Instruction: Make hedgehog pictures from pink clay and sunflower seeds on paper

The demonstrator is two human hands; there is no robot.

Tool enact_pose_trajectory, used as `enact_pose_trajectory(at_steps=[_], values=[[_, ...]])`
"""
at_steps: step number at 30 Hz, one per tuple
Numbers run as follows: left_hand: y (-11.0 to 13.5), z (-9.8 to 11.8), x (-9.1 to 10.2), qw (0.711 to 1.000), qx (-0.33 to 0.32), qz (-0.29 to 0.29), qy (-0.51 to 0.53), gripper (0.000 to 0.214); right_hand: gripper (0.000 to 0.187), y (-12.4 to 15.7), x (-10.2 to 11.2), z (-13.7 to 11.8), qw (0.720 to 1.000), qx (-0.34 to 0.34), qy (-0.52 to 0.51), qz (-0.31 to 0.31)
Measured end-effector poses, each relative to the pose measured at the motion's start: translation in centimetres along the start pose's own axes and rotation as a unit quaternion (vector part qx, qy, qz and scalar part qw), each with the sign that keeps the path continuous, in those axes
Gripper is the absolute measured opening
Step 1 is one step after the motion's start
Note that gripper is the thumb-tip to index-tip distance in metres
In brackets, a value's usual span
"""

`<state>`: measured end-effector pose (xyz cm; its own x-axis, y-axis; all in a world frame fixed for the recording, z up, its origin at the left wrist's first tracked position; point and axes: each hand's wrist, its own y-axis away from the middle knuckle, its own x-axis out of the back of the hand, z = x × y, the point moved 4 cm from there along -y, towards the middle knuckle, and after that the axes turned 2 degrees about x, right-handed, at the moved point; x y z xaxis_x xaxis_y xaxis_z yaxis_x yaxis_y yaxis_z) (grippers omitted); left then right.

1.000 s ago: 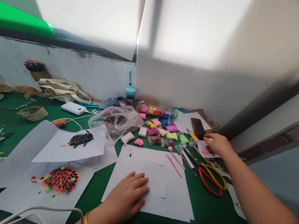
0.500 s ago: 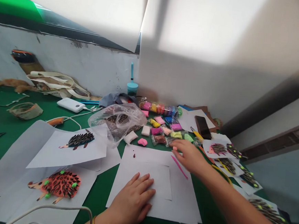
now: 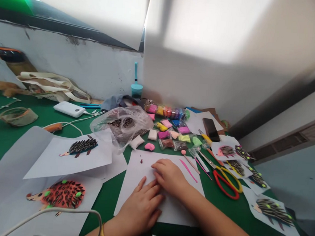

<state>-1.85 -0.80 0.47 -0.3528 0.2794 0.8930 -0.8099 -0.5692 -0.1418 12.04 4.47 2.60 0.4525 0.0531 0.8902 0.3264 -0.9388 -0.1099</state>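
My left hand (image 3: pixel 143 206) lies flat on the white paper (image 3: pixel 130 181) with its fingers spread, holding nothing. My right hand (image 3: pixel 171 175) reaches across the same paper, fingers stretched and slightly curved, their tips beside my left fingertips. No object shows in it. A tiny dark red piece (image 3: pixel 141 161) sits on the paper, left of the right hand. To the right of that hand are a flattened pink clay strip (image 3: pixel 188 170) and a thin pinkish tool with a ball end (image 3: pixel 192 162). A pink clay lump (image 3: pixel 149 146) rests just beyond the paper's far edge.
Bagged coloured clay (image 3: pixel 168 143) and a plastic bag of striped seeds (image 3: pixel 122 124) lie beyond. Scissors (image 3: pixel 225 178) and a phone (image 3: pixel 210 129) are at right, near hedgehog pictures (image 3: pixel 272 210). More hedgehog pictures (image 3: pixel 81 146) and a white cable (image 3: pixel 65 210) are at left.
My right hand has moved left and nearer, from beside the ball-ended tool onto the paper by my left hand. The tool and the scissors now show uncovered. The view has shifted slightly.
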Motion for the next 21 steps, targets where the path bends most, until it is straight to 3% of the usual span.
enact_pose_trajectory(at_steps=[5,8,21], values=[[0.2,-0.1,-0.4,1.0,0.003,0.018,0.015,0.031,0.025,-4.7,-1.1,-1.7,0.996,-0.035,0.069,-0.033],[0.1,-0.2,-0.5,1.0,-0.001,0.013,0.015,0.034,0.014,-6.0,-1.9,-1.9,0.996,-0.032,0.079,-0.037],[0.2,-0.6,-0.2,1.0,-0.022,-0.007,-0.003,0.041,0.02,-4.6,-0.5,1.2,0.997,-0.049,0.061,-0.01]])
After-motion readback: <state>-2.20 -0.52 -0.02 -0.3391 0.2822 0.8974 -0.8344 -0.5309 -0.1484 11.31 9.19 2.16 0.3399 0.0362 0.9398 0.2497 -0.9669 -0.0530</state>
